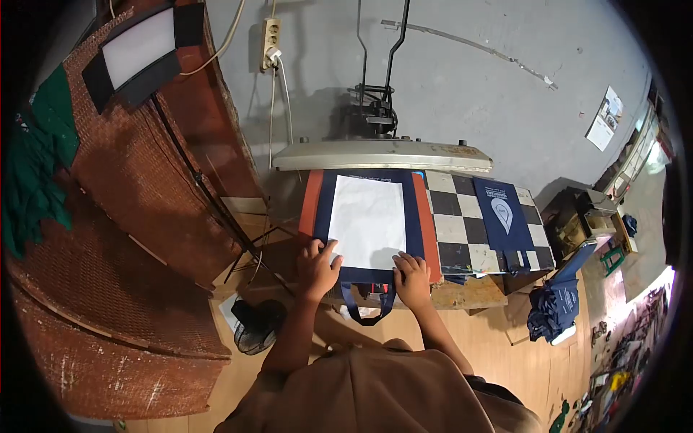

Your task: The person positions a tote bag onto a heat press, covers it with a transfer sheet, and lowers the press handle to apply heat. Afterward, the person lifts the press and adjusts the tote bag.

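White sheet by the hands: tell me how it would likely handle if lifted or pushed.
The white sheet looks thin and paper-like, so it would probably feel light and sag when lifted by one edge. Lying flat on the dark blue bag, it might slide or crease if pushed.

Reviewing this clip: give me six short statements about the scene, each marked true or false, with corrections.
1. The left hand and right hand are at the white sheet's near corners. True.
2. A printed navy piece lies on the checkered surface. True.
3. The white sheet lies directly on the checkered surface. False: it lies on a navy bag.
4. The bag's handle points toward the wall. False: the handle loop is on the person's side.
5. A metal plate covers the sheet. False: the metal plate is beyond it.
6. A white plug is in the socket strip. True.
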`<action>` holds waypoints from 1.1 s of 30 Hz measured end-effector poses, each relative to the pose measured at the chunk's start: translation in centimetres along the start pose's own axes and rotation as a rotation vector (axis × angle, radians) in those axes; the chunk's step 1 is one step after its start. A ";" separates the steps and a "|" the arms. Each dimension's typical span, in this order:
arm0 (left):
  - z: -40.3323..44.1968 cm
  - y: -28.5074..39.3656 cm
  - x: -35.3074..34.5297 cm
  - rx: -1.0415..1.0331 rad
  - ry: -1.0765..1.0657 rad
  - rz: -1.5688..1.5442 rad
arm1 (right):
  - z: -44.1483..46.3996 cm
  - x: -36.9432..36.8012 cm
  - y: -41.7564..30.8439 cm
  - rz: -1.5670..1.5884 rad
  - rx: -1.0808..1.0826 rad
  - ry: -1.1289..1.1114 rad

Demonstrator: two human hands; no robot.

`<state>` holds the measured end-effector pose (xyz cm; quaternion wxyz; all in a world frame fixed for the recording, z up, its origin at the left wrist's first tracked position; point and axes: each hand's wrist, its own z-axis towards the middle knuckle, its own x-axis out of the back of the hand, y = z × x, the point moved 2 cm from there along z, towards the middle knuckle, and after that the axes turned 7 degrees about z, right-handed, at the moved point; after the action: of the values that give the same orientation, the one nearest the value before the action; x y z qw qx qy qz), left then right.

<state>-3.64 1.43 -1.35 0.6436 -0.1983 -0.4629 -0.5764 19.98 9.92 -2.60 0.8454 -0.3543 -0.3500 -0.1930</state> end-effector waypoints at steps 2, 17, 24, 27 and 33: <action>0.2 0.3 -0.1 0.010 0.000 0.005 | 0.2 -0.1 0.4 0.017 -0.028 -0.002; 1.2 0.9 -0.2 0.100 -0.097 0.063 | 1.1 -0.8 0.6 -0.021 -0.043 0.001; 2.8 7.4 -3.1 -0.367 -0.089 -0.060 | 1.1 -0.9 0.6 -0.029 -0.029 0.022; 2.1 8.0 -5.8 -0.395 -0.236 -0.117 | 1.2 -0.9 0.6 -0.019 -0.034 0.027; 3.2 5.5 -7.1 -0.366 -0.285 -0.027 | 1.2 -0.6 0.3 -0.019 -0.052 0.016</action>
<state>0.97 9.39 -4.11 0.5173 -0.3846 -0.4396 -0.6255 19.20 11.07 -2.50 0.8367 -0.3711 -0.3418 -0.2130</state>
